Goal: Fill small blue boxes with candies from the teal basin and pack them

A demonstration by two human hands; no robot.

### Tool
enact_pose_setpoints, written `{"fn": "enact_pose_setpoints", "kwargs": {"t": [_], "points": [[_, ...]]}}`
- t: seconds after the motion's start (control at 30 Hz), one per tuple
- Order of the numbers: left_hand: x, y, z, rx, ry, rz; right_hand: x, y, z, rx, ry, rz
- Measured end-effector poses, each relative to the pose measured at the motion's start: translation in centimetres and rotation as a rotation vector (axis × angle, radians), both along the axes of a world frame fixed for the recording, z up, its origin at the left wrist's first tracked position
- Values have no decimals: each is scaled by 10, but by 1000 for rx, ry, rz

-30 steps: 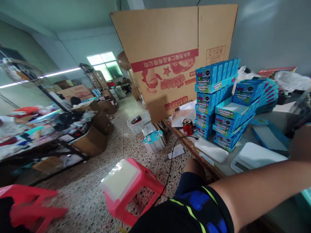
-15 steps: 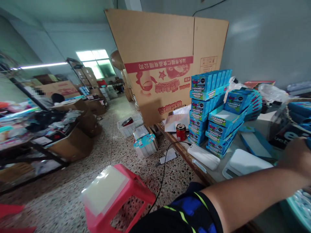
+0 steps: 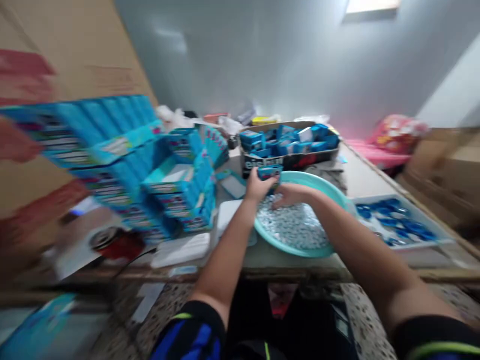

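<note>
Left hand: the left hand (image 3: pixel 258 186) was up at the far rim of the basin, fingers closed round a small blue box (image 3: pixel 269 172).
Right hand: the right hand (image 3: pixel 290 196) was low over the basin, fingers spread and gripping nothing visible; they seemed to touch the contents, but blur made that hard to confirm.
Held item: the small blue box sat just above the basin's far side, its lower edge near the right hand.
Basin: a teal plastic basin (image 3: pixel 296 252) stood on the bench (image 3: pixel 362 175), heaped with small silvery-blue pieces (image 3: pixel 294 225), too blurred to identify.
Back tray: a dark printed cardboard tray (image 3: pixel 288 162) behind the basin held loose blue boxes (image 3: pixel 285 137).
Right tray: a white tray (image 3: pixel 397 248) just right of the basin held scattered blue pieces (image 3: pixel 393 220).
Left side: stacked blue display cartons (image 3: pixel 112 130) stood on the bench, with a red drink can (image 3: pixel 116 243) nearer the edge.
</note>
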State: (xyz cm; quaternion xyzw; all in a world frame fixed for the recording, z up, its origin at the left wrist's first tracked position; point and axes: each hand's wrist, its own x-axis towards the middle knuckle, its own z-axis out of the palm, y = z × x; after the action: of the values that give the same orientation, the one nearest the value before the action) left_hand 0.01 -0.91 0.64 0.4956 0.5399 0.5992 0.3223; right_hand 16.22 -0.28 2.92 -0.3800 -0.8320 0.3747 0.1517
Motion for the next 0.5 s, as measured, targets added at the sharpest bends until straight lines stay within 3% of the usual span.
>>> {"fn": "enact_pose_setpoints", "kwargs": {"t": [0.23, 0.4, 0.5], "points": [[-9, 8, -5, 0, 140, 16, 17, 8, 32, -314, 276, -12], [-4, 1, -1, -29, 111, -64, 28, 9, 39, -346, 538, -87], [-1, -5, 1, -14, 110, -182, 26, 15, 39, -379, 785, -187]]}}
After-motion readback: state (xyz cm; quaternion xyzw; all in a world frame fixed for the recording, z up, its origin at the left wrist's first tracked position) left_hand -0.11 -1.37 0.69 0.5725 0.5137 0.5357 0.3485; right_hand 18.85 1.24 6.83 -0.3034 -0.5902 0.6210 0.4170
